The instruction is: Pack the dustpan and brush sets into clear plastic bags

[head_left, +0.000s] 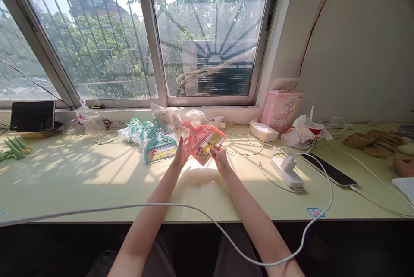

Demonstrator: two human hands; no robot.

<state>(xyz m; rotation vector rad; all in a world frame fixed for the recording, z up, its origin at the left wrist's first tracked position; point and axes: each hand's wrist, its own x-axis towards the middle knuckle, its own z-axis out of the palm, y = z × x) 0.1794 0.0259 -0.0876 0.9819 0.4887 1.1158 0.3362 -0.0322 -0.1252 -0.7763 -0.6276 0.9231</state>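
Note:
A pink toy-sized dustpan with a small brush and a printed yellow label [208, 141] is held up over the table, tilted, its handle pointing up and left. My right hand [220, 156] grips its lower right part, thumb on the front over the label. At its left edge, my left hand [183, 154] holds the side, with some fingers hidden behind it. Just left of that hand lies a green dustpan and brush set [160, 147] in clear wrapping. Several more wrapped green sets [137, 132] are heaped behind it.
A white cable [207, 214] loops across the front over my forearms. On the right are a power strip [287, 172], a phone [329, 170], a pink box [282, 109] and a white bag [302, 132]. A tablet [32, 116] stands far left, below the windows.

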